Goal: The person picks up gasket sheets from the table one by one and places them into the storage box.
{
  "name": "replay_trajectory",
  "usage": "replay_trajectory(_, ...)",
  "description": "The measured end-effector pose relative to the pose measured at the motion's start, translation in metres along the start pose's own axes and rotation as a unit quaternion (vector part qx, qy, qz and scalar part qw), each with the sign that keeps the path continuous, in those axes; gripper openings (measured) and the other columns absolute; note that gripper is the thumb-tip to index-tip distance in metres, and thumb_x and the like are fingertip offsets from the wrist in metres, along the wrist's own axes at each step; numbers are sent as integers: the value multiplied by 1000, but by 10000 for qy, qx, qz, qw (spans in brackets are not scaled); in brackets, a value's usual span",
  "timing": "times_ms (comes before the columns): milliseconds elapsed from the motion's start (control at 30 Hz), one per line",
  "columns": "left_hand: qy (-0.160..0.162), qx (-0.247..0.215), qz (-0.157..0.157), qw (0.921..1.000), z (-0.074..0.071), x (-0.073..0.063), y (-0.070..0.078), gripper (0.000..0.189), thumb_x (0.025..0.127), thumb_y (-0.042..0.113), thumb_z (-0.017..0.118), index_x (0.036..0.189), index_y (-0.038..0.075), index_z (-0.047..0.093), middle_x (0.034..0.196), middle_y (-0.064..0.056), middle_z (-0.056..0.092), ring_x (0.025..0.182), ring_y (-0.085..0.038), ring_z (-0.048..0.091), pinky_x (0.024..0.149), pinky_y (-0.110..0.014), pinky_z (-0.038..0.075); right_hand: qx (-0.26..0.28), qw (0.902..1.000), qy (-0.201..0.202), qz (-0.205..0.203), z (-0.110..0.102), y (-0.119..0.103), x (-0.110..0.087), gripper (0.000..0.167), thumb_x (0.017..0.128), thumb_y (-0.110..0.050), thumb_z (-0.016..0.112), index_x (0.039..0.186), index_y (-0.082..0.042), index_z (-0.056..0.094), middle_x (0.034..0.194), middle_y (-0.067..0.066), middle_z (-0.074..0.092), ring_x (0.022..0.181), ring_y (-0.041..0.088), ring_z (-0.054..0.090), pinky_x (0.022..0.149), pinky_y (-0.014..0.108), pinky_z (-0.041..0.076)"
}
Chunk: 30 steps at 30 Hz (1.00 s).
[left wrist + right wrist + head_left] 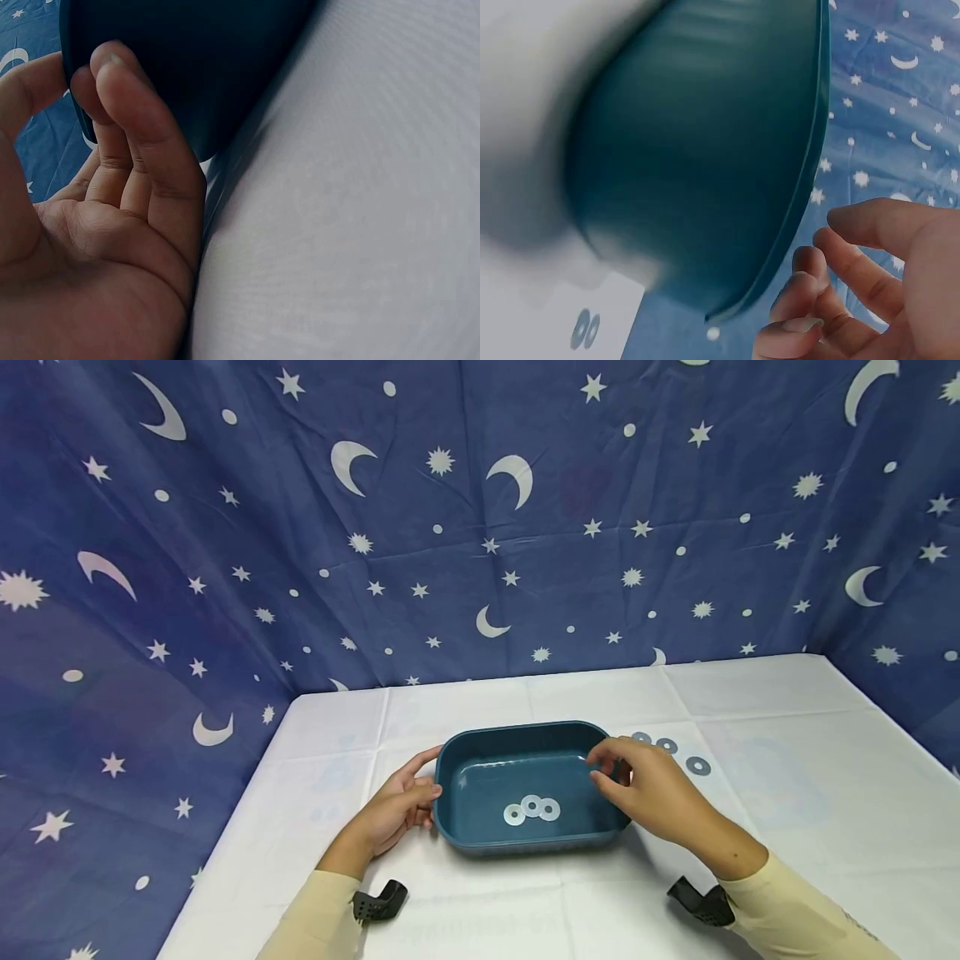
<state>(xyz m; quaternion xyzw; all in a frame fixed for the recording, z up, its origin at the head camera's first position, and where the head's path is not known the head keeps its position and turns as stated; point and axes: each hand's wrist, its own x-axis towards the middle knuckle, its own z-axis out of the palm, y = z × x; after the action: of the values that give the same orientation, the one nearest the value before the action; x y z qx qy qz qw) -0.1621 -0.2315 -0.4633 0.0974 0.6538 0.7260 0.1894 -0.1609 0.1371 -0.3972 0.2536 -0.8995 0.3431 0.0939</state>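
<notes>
A dark teal rectangular bin (480,842) stands on the white-covered table. Inside it, towards the front, several flat metal washers or just a few lie overlapping: three washers (532,806) can be made out. My left hand (393,810) holds the bin's left end, thumb at the rim; the left wrist view shows its fingers (142,112) bent against the wall. My right hand (652,785) hovers over the bin's right end with fingers loosely bent. In the right wrist view nothing shows between its thumb and fingertips (799,289), which are beside the rim.
Three more washers (698,766) lie on the table behind and right of the bin, near my right hand. A blue cloth (480,543) with moons and stars hangs behind the table and along its sides. Black wrist mounts (381,901) stick out from both sleeves.
</notes>
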Motion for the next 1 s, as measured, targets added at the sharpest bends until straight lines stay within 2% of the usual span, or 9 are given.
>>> replay_trajectory(300,-30,20,-85,10000,1,-3,-4,70,100,8,54,159,16,17,84,6,60,63,-8,60,57,-21,51,-202,9989,258,330,-18,32,-16,13,87,-5,73,97,-13,71,78,-6,60,68,7,52,57,22,44)
replay_trajectory(600,-79,-13,-44,10000,-2,-2,-5,69,100,7,53,159,16,18,90,2,63,65,-8,61,58,-21,52,-287,9950,-112,946,-39,58,-20,15,90,-10,70,106,-10,69,80,-2,60,68,10,51,55,22,42)
replay_trajectory(1000,-148,-35,39,9999,-2,1,0,71,99,10,55,159,15,17,92,2,65,63,-8,61,57,-21,52,-264,9885,-397,1437,-47,95,-19,22,92,-9,67,113,-3,65,80,3,58,67,14,51,52,24,42)
